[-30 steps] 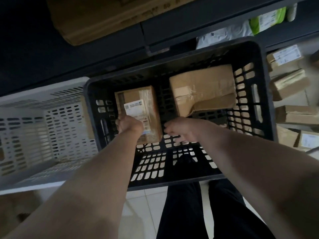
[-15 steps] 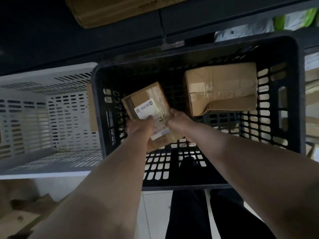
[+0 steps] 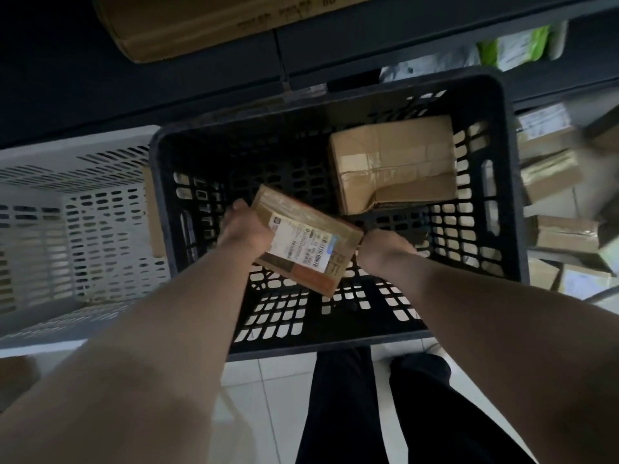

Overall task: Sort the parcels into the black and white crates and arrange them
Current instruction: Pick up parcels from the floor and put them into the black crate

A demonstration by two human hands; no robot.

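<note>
Parcel [image 3: 311,242] askew in black crate [image 3: 509,202], L hand [image 3: 246,229] & R hand [image 3: 382,251] gripping it.

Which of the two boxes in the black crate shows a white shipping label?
The smaller box, held between the left hand and right hand; the bigger box at the far right shows only cardboard and tape.

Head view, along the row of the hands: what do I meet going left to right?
white crate → left hand → labelled parcel, held by both hands → right hand → right wall of the black crate → loose parcels outside it
</note>
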